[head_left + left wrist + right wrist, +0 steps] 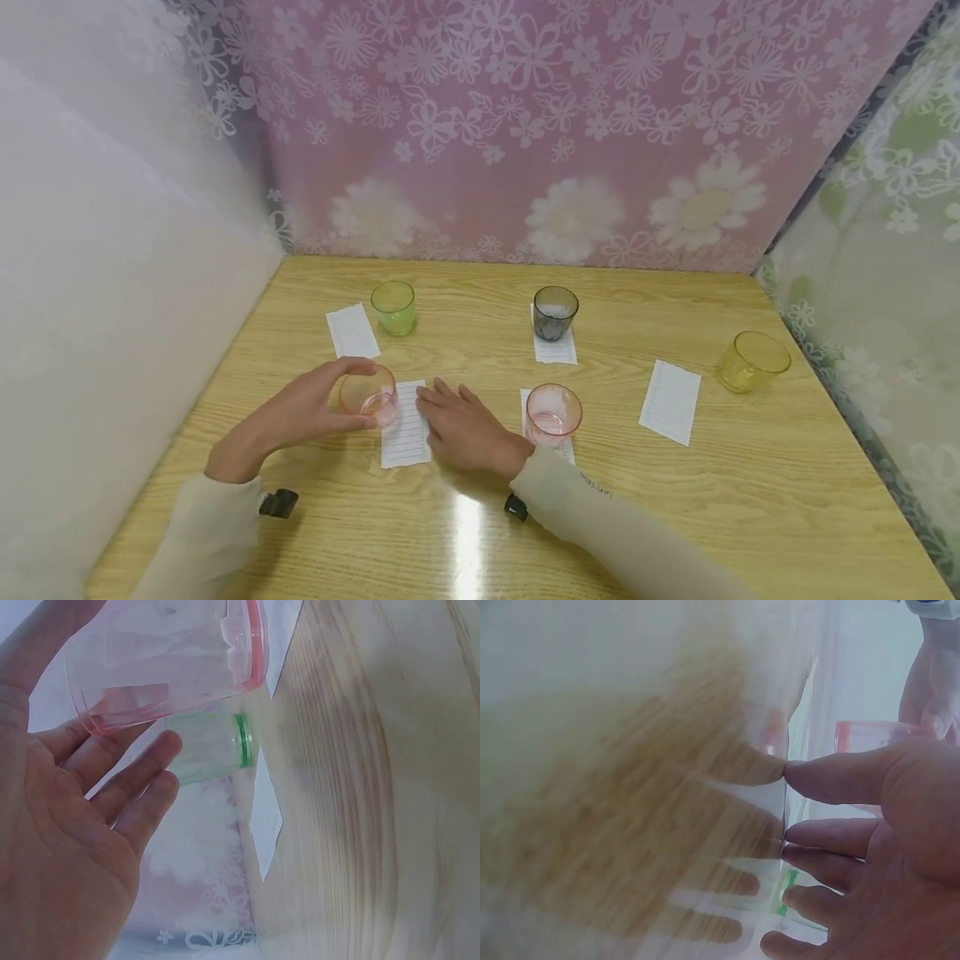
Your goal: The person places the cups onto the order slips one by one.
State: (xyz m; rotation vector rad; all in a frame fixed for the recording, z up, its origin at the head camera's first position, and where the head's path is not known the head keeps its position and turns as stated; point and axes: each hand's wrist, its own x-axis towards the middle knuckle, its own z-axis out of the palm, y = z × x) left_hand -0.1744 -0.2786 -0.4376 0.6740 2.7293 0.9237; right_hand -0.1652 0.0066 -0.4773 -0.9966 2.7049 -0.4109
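My left hand (307, 408) grips a clear pink glass (369, 398) with the thumb on the near side and fingers on the far side. This glass stands at the left edge of a lined paper slip (407, 425); in the left wrist view the same pink glass (172, 667) shows its thick pink base near the wood. My right hand (468, 429) lies palm down with its fingers extended, fingertips touching the slip's right side. In the right wrist view the right hand (870, 832) has its fingertips against the surface. A second pink glass (553, 414) stands on another slip, beside my right wrist.
Farther back, a green glass (394, 308) stands beside a paper slip (352, 331), and a grey glass (556, 313) on a slip (556, 350). At right, a yellow glass (752, 361) sits beside a slip (671, 402). Patterned cloth (480, 125) borders the wooden table (360, 533).
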